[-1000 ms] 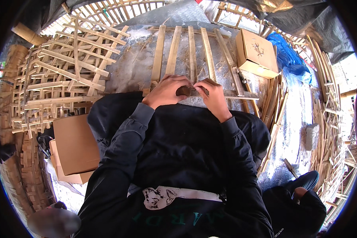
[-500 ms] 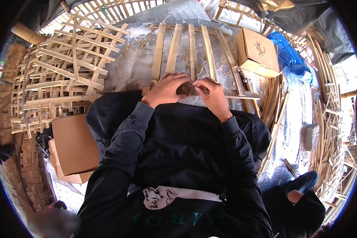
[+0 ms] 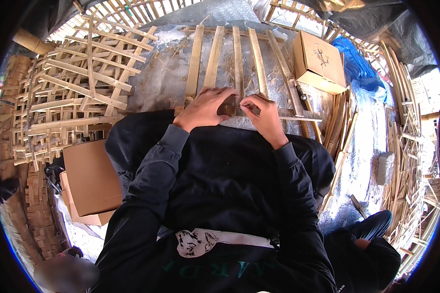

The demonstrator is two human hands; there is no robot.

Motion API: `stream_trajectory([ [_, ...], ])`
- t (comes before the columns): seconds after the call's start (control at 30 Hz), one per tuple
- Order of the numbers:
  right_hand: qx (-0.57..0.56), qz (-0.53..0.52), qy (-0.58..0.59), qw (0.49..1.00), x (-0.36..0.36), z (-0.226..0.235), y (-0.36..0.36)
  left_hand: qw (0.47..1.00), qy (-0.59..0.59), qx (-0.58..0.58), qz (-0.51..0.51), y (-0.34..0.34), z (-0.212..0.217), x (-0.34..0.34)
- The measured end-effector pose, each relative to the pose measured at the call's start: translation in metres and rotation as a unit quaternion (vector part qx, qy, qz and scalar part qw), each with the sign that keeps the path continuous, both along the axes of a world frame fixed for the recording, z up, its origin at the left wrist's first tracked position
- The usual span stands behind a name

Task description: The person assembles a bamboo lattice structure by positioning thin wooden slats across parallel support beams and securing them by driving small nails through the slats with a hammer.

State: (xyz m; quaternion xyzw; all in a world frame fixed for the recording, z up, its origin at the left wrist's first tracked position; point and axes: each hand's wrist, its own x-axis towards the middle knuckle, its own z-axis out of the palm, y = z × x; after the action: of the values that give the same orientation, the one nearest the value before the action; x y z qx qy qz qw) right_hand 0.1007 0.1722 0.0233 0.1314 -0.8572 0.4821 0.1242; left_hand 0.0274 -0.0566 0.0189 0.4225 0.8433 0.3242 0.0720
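- The left hand [image 3: 205,110] arches over the near ends of the slats, thumb and fingers apart around a dark brown patch; whether it grips anything, I cannot tell.
- The right hand [image 3: 265,116] faces it just beside the near end of the middle slat [image 3: 237,61], thumb and forefinger drawn into a narrow pinch; anything between the tips is too small to make out.
- The step in hand looks like fine fingertip work where the middle slat meets the front crosspiece [image 3: 302,118]. The next move seems to call for a steady left hand and a precise right pinch at that joint.
- Five pale slats, the middle one among them, run from the front crosspiece toward the far edge of the silvery sheet [image 3: 161,93].
- Near the sheet's far right corner sits a cardboard box [image 3: 320,58] with a dark printed mark; by its left edge, a bamboo lattice [image 3: 90,71].
- The wearer's black shirt [image 3: 220,185] carries green lettering and a pale printed picture; a co-worker's dark clothing [image 3: 362,259], lower right, shows small white lettering, too small to read.
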Motion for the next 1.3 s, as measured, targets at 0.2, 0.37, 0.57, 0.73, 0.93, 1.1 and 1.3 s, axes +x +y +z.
stream_trajectory([
  [0.2,0.015,-0.002,-0.001,1.0,0.001,0.003,0.0,1.0,-0.001,-0.011,-0.003,0.0,0.002,0.002],
  [0.37,0.031,0.002,0.013,0.999,0.001,0.001,0.001,1.0,-0.002,-0.013,-0.001,0.001,0.001,0.002],
  [0.57,0.032,0.002,0.008,0.999,0.003,0.001,-0.001,1.0,-0.001,-0.009,-0.003,0.0,0.003,0.002],
  [0.73,-0.002,-0.01,-0.013,1.0,0.003,-0.001,-0.002,0.996,0.031,0.083,0.03,0.006,0.012,0.005],
  [0.93,-0.005,-0.019,-0.014,1.0,0.001,-0.008,-0.003,0.986,-0.013,0.167,-0.015,0.019,0.007,0.0],
  [1.1,0.008,-0.022,0.002,1.0,0.001,-0.007,-0.001,0.985,-0.007,0.171,-0.012,0.025,0.003,0.004],
  [1.3,-0.014,-0.02,-0.013,1.0,0.001,-0.009,0.001,0.985,-0.029,0.172,-0.012,0.027,0.005,0.01],
])
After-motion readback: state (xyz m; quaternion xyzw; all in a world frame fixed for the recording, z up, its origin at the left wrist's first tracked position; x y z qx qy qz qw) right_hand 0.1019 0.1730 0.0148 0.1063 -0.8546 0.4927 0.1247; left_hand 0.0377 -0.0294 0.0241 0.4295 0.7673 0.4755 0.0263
